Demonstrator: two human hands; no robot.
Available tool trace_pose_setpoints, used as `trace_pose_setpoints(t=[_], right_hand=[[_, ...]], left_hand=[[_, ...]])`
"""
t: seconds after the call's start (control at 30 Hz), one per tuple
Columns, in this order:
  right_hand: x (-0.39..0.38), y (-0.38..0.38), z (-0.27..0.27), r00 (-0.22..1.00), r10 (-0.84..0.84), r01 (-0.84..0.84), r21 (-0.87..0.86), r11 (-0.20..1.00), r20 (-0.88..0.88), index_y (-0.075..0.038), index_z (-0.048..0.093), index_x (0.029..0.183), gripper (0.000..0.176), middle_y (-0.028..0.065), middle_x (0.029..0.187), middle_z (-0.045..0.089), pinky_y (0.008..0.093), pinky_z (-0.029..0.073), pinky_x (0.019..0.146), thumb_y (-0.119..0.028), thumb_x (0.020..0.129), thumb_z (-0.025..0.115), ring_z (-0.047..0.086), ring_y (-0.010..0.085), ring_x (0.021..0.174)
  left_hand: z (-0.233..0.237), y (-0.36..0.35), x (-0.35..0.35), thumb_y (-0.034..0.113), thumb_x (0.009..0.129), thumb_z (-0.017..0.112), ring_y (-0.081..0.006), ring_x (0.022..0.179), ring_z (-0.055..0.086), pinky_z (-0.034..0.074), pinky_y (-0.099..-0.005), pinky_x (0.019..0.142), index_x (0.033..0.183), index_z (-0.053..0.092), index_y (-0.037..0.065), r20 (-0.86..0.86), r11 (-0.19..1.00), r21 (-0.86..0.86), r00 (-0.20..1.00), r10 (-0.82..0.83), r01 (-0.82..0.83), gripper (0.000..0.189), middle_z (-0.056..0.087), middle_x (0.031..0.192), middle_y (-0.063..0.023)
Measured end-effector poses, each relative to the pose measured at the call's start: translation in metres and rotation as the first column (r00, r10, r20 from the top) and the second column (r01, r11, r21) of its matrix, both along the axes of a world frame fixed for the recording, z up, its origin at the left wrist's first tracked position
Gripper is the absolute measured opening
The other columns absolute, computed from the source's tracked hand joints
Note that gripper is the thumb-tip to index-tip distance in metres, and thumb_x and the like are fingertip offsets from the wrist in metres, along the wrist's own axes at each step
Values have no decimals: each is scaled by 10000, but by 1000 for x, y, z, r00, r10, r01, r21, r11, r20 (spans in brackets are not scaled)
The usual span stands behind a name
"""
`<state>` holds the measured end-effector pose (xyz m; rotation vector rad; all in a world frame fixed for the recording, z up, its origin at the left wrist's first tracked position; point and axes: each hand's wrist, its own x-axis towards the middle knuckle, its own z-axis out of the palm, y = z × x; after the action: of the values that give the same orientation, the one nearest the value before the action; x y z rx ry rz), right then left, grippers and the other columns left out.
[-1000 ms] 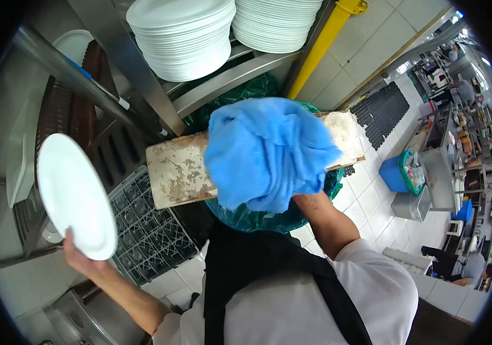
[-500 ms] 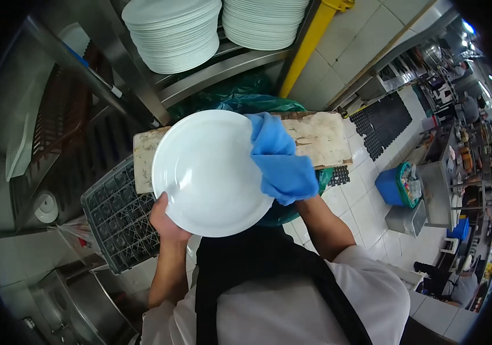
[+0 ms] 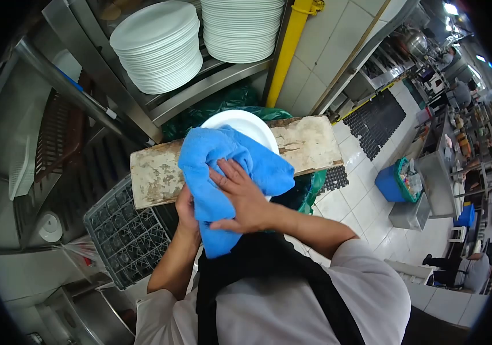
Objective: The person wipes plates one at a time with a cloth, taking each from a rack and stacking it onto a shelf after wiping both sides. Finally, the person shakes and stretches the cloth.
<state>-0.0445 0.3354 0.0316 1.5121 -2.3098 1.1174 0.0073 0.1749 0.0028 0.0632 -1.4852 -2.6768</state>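
Observation:
A white round plate (image 3: pixel 252 122) is held in front of me, tilted, with most of its face covered by a blue cloth (image 3: pixel 208 150). My left hand (image 3: pixel 187 211) is closed at the plate's near left edge; the cloth hides part of its fingers. My right hand (image 3: pixel 245 198) grips the cloth from above and presses it against the plate, with thumb and fingers bent over its folds. Under the plate runs a worn wooden board (image 3: pixel 157 179) with flaking paint.
Two tall stacks of white plates (image 3: pixel 157 49) stand on a metal rack (image 3: pixel 211 86) ahead. A grey glass rack (image 3: pixel 128 230) is at the left. A yellow post (image 3: pixel 286 52) rises by the tiled wall. Farther right are a blue bin (image 3: pixel 392 183) and another person (image 3: pixel 473 273).
My right hand has brought the cloth leftward from the plate's right edge across its face. The plate has tilted, and my left hand has shifted slightly right.

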Motion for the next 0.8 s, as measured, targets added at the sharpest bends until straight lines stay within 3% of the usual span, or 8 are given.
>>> trace_pose_setpoints(t=[0.1,0.17,0.3,0.37,0.5,0.57,0.67,0.8], right_hand=[[-33,6,1,997,20,-4,204,979,-77,-55,441,1326,766,211,1452,248,527,132,1101,-520,749,635,166,436,1353],[-51,0,13,885,-441,441,-36,897,-151,-80,457,1322,729,225,1447,251,545,126,1093,-477,743,654,156,432,1358],[-38,-29,-26,914,-379,401,-178,899,145,-92,442,1335,731,225,1445,256,555,146,1082,-413,720,673,165,441,1351],[-23,-33,-62,996,-78,83,126,989,-44,-52,403,1348,804,237,1435,263,559,161,1077,-376,676,704,179,440,1344],[-28,18,-42,948,305,-264,312,913,-92,-13,366,1357,871,249,1438,251,536,180,1082,-392,657,718,219,446,1326],[-48,26,-49,990,-142,131,254,958,23,1,377,1344,887,266,1447,223,524,184,1089,-398,638,736,237,460,1315],[-58,-13,-40,921,-389,389,10,921,8,14,376,1337,894,280,1443,216,516,185,1092,-408,641,745,239,472,1309],[-14,-39,-30,983,-168,174,-74,982,79,20,387,1327,889,268,1431,246,521,170,1099,-439,652,739,216,461,1324]], left_hand=[[7,9,2,458,960,344,-251,1123,519,382,-396,999,1346,346,28,58,980,200,998,-27,15,578,499,1269,-134],[35,25,2,463,959,345,-263,1144,503,373,-395,1009,1365,321,23,55,924,382,998,-28,5,599,483,1282,-137],[23,9,-5,457,961,354,-253,1179,472,365,-401,1015,1355,344,31,31,946,322,998,-49,36,580,466,1305,-134],[28,-1,-11,464,960,349,-257,1148,500,394,-397,989,1353,346,22,99,956,281,993,60,-86,591,474,1300,-138],[30,-23,-7,424,971,339,-293,1231,441,344,-408,1038,1381,295,-6,-81,901,435,996,23,14,596,423,1355,-174],[32,-22,-1,416,972,340,-300,1244,427,338,-419,1041,1393,268,-5,-61,912,410,997,51,-22,599,402,1375,-174],[27,-12,-4,423,973,339,-293,1237,432,330,-419,1046,1396,261,-2,-54,922,388,998,10,11,604,407,1371,-159],[13,-22,-7,441,969,340,-272,1211,457,336,-394,1042,1371,326,6,107,968,240,993,55,-79,593,458,1331,-142]])
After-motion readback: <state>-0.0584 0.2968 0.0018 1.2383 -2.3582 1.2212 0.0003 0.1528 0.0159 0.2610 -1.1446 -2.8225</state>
